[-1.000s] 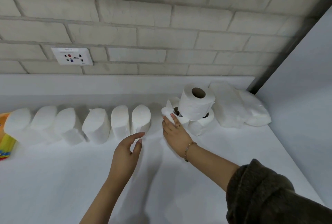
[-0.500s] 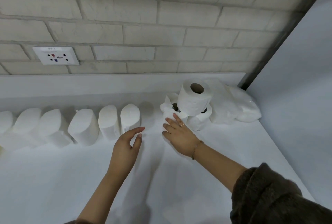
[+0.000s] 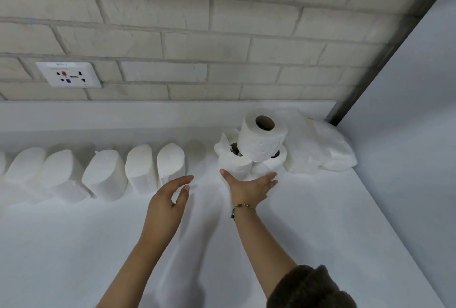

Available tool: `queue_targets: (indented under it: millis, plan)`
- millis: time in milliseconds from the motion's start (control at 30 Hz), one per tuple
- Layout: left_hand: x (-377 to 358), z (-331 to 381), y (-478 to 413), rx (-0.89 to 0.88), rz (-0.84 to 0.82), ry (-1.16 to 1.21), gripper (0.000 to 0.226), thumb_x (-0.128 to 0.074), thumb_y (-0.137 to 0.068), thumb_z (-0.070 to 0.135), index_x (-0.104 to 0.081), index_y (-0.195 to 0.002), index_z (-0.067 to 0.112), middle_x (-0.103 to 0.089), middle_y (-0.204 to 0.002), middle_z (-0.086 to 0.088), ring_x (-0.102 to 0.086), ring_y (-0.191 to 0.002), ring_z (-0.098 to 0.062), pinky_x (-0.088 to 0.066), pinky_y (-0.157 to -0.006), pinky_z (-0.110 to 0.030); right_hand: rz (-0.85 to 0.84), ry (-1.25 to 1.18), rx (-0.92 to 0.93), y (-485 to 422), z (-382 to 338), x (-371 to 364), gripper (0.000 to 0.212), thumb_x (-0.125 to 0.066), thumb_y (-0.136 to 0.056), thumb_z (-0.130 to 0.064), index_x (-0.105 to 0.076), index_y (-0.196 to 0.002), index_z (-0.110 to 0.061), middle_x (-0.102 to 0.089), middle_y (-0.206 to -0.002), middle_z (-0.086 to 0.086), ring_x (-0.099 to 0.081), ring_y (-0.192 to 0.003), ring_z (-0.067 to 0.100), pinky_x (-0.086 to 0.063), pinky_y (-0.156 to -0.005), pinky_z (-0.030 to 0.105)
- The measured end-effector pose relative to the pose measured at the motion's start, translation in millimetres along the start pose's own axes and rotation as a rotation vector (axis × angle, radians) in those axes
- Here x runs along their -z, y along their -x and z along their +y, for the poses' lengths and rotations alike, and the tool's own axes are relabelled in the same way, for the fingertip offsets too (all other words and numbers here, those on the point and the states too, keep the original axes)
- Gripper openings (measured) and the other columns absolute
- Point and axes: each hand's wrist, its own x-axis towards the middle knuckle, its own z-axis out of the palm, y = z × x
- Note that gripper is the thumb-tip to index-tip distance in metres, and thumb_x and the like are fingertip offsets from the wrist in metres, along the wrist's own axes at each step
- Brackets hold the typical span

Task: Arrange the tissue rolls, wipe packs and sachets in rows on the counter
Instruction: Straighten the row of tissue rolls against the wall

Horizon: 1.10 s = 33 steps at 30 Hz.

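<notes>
Several white tissue rolls (image 3: 104, 174) lie in a row along the back of the white counter (image 3: 320, 221), the last one (image 3: 170, 163) nearest my hands. To the right stands a small pile: one roll (image 3: 261, 138) upright on top of two lower rolls (image 3: 233, 163). My right hand (image 3: 249, 188) is spread open, palm down, at the foot of that pile, fingertips touching the lower rolls. My left hand (image 3: 167, 202) hovers open just in front of the row's right end, holding nothing.
White plastic-wrapped packs (image 3: 330, 152) lie in the back right corner against a grey side panel (image 3: 407, 135). A brick wall with a power socket (image 3: 69, 74) runs behind the counter. A gap of bare counter separates the row from the pile.
The view has shifted right, so the orange pack at far left is out of frame. My right hand has turned and spread at the base of the pile; the left barely moved.
</notes>
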Motion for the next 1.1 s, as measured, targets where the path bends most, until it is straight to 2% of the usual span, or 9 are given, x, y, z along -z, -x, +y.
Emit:
queue_targets:
  millis: [67, 167, 500, 633, 767, 967, 1100]
  plan:
    - [1, -1, -2, 0.004, -0.010, 0.002, 0.024, -0.048, -0.094, 0.024, -0.062, -0.110, 0.036, -0.061, -0.115, 0.018, -0.053, -0.109, 0.000, -0.039, -0.083, -0.013, -0.009, -0.012, -0.030, -2, -3, -10, 0.147, -0.089, -0.049, -0.043, 0.016, -0.146, -0.007, 0.010, -0.156, 0.017, 0.006, -0.146, 0.023, -0.001, -0.117, 0.045]
    - [3, -4, -5, 0.018, -0.009, 0.011, 0.023, -0.048, -0.094, 0.025, -0.063, -0.107, 0.038, -0.063, -0.114, 0.019, -0.055, -0.109, 0.000, -0.041, -0.086, -0.018, 0.014, -0.041, -0.037, -14, -3, -19, 0.148, -0.088, -0.050, -0.044, 0.019, -0.144, -0.005, 0.010, -0.156, 0.015, 0.007, -0.146, 0.022, 0.002, -0.117, 0.044]
    - [3, -2, -22, 0.019, 0.004, 0.031, 0.024, -0.049, -0.094, 0.026, -0.065, -0.110, 0.031, -0.063, -0.112, 0.020, -0.054, -0.111, 0.002, -0.044, -0.094, -0.023, 0.007, 0.035, 0.002, -60, -18, -31, 0.143, -0.085, -0.053, -0.049, 0.016, -0.145, -0.007, 0.005, -0.157, 0.012, 0.003, -0.146, 0.022, 0.003, -0.118, 0.043]
    - [-2, 2, -27, 0.017, -0.012, 0.011, 0.024, -0.049, -0.094, 0.026, -0.065, -0.110, 0.031, -0.063, -0.111, 0.021, -0.054, -0.110, 0.003, -0.042, -0.093, -0.020, 0.002, 0.079, 0.025, -75, -25, -38, 0.143, -0.083, -0.053, -0.053, 0.016, -0.145, -0.005, 0.004, -0.157, 0.013, 0.002, -0.146, 0.020, 0.004, -0.118, 0.042]
    - [-8, 3, -30, 0.020, -0.022, 0.009, 0.023, -0.049, -0.094, 0.025, -0.065, -0.108, 0.034, -0.060, -0.108, 0.027, -0.051, -0.106, 0.011, -0.038, -0.089, -0.012, -0.005, 0.115, 0.056, -90, -33, -46, 0.141, -0.081, -0.055, -0.055, 0.016, -0.145, -0.004, 0.003, -0.157, 0.014, 0.001, -0.146, 0.019, 0.005, -0.116, 0.040]
    - [-11, 0, -31, 0.020, -0.027, -0.010, 0.022, -0.050, -0.094, 0.024, -0.065, -0.105, 0.035, -0.058, -0.103, 0.034, -0.048, -0.100, 0.022, -0.038, -0.084, -0.009, -0.027, 0.236, 0.083, -111, -45, -51, 0.138, -0.076, -0.059, -0.060, 0.016, -0.144, -0.001, 0.003, -0.157, 0.012, 0.004, -0.146, 0.018, 0.002, -0.117, 0.042]
    - [-12, -2, -30, 0.021, -0.024, -0.006, 0.022, -0.050, -0.093, 0.023, -0.065, -0.103, 0.036, -0.058, -0.103, 0.034, -0.049, -0.101, 0.021, -0.039, -0.082, -0.009, -0.055, 0.300, 0.071, -120, -56, -53, 0.138, -0.074, -0.060, -0.062, 0.018, -0.143, -0.001, 0.004, -0.157, 0.013, 0.004, -0.146, 0.020, 0.002, -0.117, 0.041]
